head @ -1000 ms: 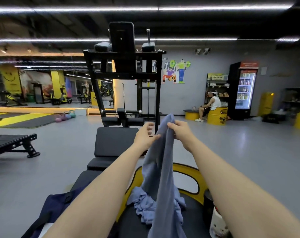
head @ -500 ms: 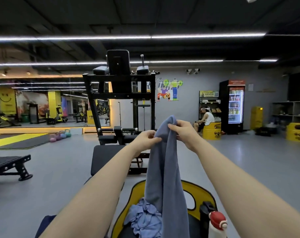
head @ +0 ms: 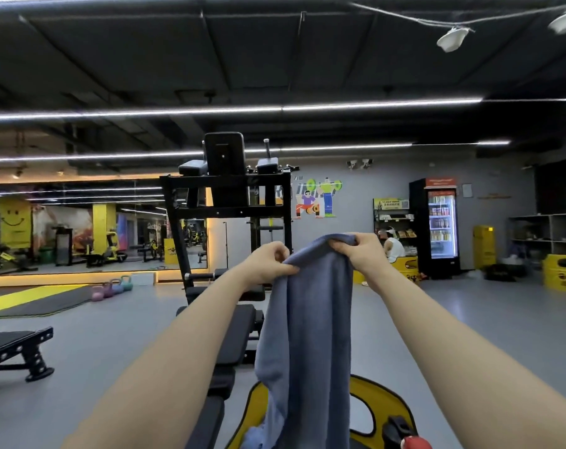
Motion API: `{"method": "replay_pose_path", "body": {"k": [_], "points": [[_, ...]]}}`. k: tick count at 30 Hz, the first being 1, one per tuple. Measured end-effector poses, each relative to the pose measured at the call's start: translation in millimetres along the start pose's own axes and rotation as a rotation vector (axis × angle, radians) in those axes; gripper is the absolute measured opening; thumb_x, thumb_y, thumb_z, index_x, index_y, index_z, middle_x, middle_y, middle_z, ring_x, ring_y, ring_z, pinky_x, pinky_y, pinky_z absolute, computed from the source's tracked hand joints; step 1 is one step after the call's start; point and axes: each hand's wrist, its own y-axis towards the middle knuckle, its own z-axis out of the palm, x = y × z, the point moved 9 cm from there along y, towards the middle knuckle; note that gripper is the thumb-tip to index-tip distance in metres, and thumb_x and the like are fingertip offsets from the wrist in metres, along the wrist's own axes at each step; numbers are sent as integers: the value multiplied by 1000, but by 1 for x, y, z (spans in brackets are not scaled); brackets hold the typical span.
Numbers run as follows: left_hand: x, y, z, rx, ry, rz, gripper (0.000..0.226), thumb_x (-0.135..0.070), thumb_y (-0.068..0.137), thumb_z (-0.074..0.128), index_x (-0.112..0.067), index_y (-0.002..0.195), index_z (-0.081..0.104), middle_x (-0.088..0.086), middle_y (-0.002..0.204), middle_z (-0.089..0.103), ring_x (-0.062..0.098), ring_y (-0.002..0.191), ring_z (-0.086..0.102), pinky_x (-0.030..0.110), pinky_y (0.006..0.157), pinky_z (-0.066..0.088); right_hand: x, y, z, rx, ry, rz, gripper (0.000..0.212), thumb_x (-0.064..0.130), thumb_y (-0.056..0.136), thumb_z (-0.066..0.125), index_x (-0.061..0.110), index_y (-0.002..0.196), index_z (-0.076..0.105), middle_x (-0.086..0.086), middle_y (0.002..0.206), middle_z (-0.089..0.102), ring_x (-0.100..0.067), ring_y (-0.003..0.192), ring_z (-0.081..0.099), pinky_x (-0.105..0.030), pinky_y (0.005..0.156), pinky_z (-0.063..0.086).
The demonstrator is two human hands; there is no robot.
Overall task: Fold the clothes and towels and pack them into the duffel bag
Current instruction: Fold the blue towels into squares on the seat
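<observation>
Arms are reaching out ahead of me at chest height, and between them I am holding up a blue-grey towel (head: 307,319). My left hand (head: 268,264) is pinching the top edge of the cloth with curled fingers, and my right hand (head: 361,251) is gripping the same edge just beside it, its fingers bunched over the fabric. Between the two hands the edge is arching up a little. From there the towel is hanging straight down in long folds, and its lower part is running out of the bottom of the picture, so I cannot tell where it is ending. Just below and behind the cloth, a yellow frame with a black edge (head: 377,398) is curving up, and a red-capped bottle (head: 412,443) is peeking in at the bottom edge beside it. Next out, a black padded bench (head: 236,332) is stretching away from me under my left forearm. Behind it a tall black exercise station (head: 226,196) is standing. Off to the left, a low black bench (head: 16,348) is sitting on the grey floor, with small coloured kettlebells (head: 113,286) lining up further back. Against the far wall a lit drinks fridge (head: 440,228) is glowing
</observation>
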Motion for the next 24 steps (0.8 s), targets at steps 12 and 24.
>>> {"method": "replay_pose_path", "body": {"k": [12,24], "points": [[15,-21,-45,13,182,-14,18,-21,82,73,-8,94,66,5,90,62,16,84,54,21,73,45,14,4,-19,-150,16,-26,9,16,90,64,8,90,69,-3,80,63,-18,81,54,-33,76,45],[18,-37,-109,-454,166,-54,13,-12,85,68,-8,97,72,6,93,65,16,91,56,24,78,42,35,-2,-53,-282,-77,-118,12,14,92,61,5,85,67,-6,80,60,-14,75,48,-22,57,36]]}}
